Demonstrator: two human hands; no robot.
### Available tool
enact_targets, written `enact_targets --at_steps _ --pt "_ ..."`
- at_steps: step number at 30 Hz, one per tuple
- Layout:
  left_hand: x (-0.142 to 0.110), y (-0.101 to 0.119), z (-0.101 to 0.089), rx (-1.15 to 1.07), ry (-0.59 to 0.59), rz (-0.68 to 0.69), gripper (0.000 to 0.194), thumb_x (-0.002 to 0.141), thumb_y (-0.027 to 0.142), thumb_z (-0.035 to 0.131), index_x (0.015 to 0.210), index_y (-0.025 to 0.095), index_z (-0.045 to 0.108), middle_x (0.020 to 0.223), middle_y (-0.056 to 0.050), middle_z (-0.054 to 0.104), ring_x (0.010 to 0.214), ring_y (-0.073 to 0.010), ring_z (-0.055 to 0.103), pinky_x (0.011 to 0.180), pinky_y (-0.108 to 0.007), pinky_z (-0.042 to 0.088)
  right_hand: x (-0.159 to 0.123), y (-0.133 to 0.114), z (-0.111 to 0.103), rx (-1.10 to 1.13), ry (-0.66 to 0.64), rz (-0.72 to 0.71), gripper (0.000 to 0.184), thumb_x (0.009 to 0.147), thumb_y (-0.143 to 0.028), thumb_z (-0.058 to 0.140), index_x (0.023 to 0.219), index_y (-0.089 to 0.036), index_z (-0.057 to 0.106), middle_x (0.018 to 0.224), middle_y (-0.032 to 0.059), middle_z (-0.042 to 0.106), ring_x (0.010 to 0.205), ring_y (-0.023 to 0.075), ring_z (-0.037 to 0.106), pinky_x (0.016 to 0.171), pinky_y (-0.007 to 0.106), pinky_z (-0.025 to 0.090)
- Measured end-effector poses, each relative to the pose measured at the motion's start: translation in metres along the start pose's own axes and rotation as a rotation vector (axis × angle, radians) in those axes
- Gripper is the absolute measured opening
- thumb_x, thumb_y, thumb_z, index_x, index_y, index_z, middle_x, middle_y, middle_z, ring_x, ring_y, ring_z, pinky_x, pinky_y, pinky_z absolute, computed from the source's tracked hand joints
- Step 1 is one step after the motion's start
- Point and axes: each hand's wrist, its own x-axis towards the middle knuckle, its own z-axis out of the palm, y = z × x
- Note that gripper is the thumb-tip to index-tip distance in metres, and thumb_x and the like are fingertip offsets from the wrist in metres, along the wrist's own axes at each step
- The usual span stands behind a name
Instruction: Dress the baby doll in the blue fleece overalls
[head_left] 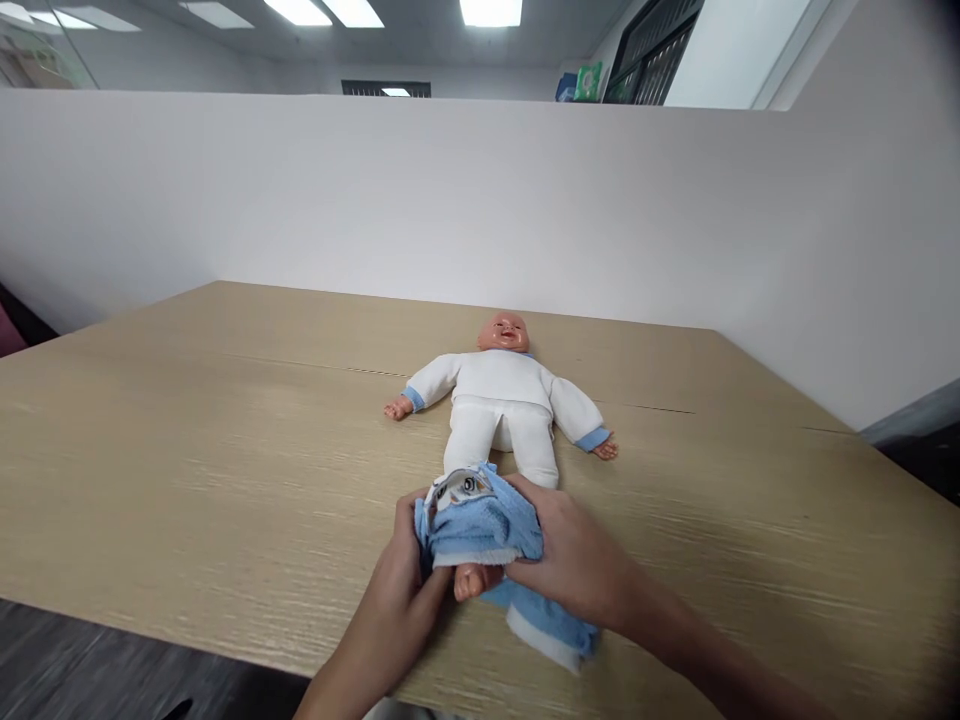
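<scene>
A baby doll (pixel 501 378) in white clothing with blue cuffs lies on its back, head toward the far wall and feet toward me. Bunched around its lower leg is a pair of light blue doll pants (pixel 487 530) with pale hems and a patterned patch. One doll foot (pixel 472 580) pokes out of the near opening. My left hand (pixel 411 570) grips the left side of the bunched cloth. On the right side, my right hand (pixel 559 545) pinches the fabric. The other pant leg hangs down below my right hand, toward the table's front; the doll's second foot is hidden.
The wooden table (pixel 225 450) reaches back to a white partition wall (pixel 412 200). Dark flooring (pixel 112 660) shows past the table's front left edge. A grey and black object (pixel 922 430) stands beyond the right edge.
</scene>
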Motion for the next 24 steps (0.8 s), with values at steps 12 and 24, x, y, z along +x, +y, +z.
enact_targets --at_steps 12,24 --pt "0.047 0.027 -0.041 0.076 -0.107 0.026 0.054 0.104 0.041 0.064 0.153 0.019 0.059 0.162 -0.015 0.057 0.154 -0.0326 0.049 0.133 -0.050 0.034 0.034 0.039 -0.031 0.278 -0.143 -0.209 0.058 0.088 -0.041 0.088 0.139 -0.023 0.068 0.131 0.0061 0.077 0.121 0.0297 0.072 0.105 0.040 0.059" --pt "0.077 0.064 -0.046 0.330 -0.196 0.119 0.060 0.097 0.058 0.073 0.146 0.026 0.059 0.145 -0.013 0.061 0.133 -0.0332 0.058 0.119 -0.049 0.045 0.026 0.073 -0.014 1.085 -0.013 0.110 0.072 0.073 -0.057 0.091 0.131 -0.024 0.066 0.116 0.0085 0.082 0.103 0.0312 0.079 0.096 0.044 0.063"
